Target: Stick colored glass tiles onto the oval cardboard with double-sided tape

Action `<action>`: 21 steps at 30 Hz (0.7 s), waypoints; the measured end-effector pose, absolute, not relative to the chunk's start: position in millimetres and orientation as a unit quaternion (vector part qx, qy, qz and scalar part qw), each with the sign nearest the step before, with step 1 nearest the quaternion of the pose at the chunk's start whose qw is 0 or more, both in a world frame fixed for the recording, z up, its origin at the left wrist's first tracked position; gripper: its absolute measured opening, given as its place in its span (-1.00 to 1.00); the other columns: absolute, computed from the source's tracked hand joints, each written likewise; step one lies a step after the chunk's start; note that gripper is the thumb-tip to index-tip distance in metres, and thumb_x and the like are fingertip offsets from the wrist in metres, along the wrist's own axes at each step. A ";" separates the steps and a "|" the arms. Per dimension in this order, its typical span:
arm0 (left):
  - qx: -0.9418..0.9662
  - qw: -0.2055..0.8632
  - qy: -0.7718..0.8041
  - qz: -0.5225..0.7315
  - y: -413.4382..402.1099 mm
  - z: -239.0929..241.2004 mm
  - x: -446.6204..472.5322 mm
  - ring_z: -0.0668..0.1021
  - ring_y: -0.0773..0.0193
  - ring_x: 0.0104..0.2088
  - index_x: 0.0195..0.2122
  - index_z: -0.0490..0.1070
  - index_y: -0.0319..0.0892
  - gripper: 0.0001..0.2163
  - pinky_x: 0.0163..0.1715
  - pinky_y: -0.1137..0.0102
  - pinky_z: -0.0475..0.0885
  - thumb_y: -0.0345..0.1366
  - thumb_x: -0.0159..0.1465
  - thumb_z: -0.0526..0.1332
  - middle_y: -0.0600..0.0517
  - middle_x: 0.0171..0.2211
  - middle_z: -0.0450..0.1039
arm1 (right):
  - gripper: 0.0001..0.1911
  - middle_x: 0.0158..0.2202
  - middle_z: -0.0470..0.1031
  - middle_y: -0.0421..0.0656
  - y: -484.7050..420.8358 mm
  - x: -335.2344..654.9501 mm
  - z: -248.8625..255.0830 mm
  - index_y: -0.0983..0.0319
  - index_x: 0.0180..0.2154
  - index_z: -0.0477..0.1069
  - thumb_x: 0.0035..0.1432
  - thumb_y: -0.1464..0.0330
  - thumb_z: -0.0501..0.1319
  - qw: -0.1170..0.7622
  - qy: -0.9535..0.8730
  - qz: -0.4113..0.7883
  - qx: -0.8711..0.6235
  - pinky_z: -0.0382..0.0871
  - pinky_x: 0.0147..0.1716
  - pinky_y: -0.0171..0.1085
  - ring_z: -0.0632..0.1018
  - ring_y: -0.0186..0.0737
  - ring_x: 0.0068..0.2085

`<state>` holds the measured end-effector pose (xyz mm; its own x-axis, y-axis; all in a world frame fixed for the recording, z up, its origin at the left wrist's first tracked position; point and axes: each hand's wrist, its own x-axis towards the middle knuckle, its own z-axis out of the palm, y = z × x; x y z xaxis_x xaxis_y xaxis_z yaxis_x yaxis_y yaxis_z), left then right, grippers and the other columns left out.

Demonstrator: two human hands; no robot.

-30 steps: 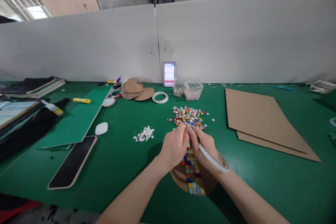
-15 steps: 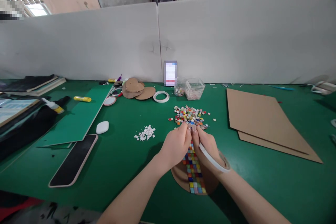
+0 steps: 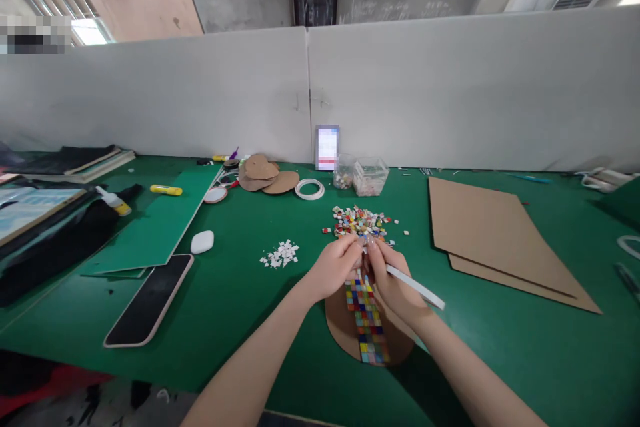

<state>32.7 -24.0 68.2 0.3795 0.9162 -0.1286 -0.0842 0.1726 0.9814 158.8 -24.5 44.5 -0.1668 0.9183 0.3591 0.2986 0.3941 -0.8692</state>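
Note:
My left hand [image 3: 334, 268] and my right hand [image 3: 393, 280] meet fingertip to fingertip just above a brown cardboard shape [image 3: 345, 327] that carries a strip of coloured mosaic tiles [image 3: 367, 323]. Both hands are pinched together on something tiny between the fingertips; I cannot make out what. A white tape ring [image 3: 416, 287] hangs round my right hand near the wrist. Just beyond my fingertips lies a heap of loose coloured tiles [image 3: 361, 221]. A small pile of white paper scraps [image 3: 281, 255] lies to the left of the hands.
Two brown cardboard sheets [image 3: 493, 235] lie to the right. A black phone [image 3: 150, 299], a white oval case [image 3: 202, 241] and a green cutting mat [image 3: 150, 227] lie to the left. Clear tubs [image 3: 369, 176], a tape roll [image 3: 309, 188] and cardboard cut-outs [image 3: 263, 173] stand by the grey partition.
The camera has tilted up a little, so everything sits slightly lower and farther. My hands stay pinched together at the same spot; the tape ring now looks flatter, edge-on.

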 end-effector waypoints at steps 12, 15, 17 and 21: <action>0.353 0.732 0.286 0.507 -126.6 81.5 12.3 0.06 0.61 -0.80 -0.54 0.12 -0.20 -0.71 -0.76 0.56 -0.05 -0.16 0.26 0.05 0.24 -0.69 0.02 | -0.57 -0.72 0.18 -0.31 -117.2 160.7 79.7 0.20 -0.63 0.14 0.23 0.17 -0.04 0.488 -0.611 0.480 -0.398 0.17 -0.65 -0.40 0.25 -0.39 -0.68; 0.274 0.700 0.341 0.565 -151.2 65.4 -9.8 0.17 0.62 -0.74 -0.45 0.21 -0.23 -0.76 -0.73 0.60 0.05 -0.18 0.16 0.21 0.20 -0.61 0.20 | -0.58 -0.69 0.19 -0.29 -132.0 171.6 62.3 0.19 -0.61 0.17 0.18 0.09 -0.02 0.526 -0.562 0.474 -0.428 0.16 -0.68 -0.38 0.26 -0.37 -0.67; 0.241 0.682 0.372 0.582 -161.0 55.0 -26.9 0.21 0.61 -0.70 -0.40 0.25 -0.24 -0.74 -0.71 0.62 0.10 -0.24 0.05 0.32 0.19 -0.59 0.23 | -0.57 -0.69 0.17 -0.30 -133.6 182.8 43.4 0.18 -0.61 0.16 0.12 0.03 0.00 0.539 -0.529 0.455 -0.473 0.13 -0.71 -0.36 0.26 -0.34 -0.68; 0.193 0.658 0.374 0.625 -166.7 37.1 -51.7 0.08 0.61 -0.78 -0.52 0.20 -0.21 -0.67 -0.78 0.59 0.00 -0.18 -0.04 0.37 0.25 -0.69 0.10 | -0.52 -0.74 0.15 -0.30 -119.6 203.2 3.7 0.16 -0.64 0.15 -0.03 -0.10 0.05 0.529 -0.438 0.488 -0.539 0.15 -0.74 -0.32 0.28 -0.30 -0.72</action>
<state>-51.7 -166.7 37.1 -0.0602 0.9659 -0.2517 -0.6775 0.1456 0.7210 203.2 -119.6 3.7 0.1409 0.9880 -0.0629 -0.0449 -0.0571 -0.9974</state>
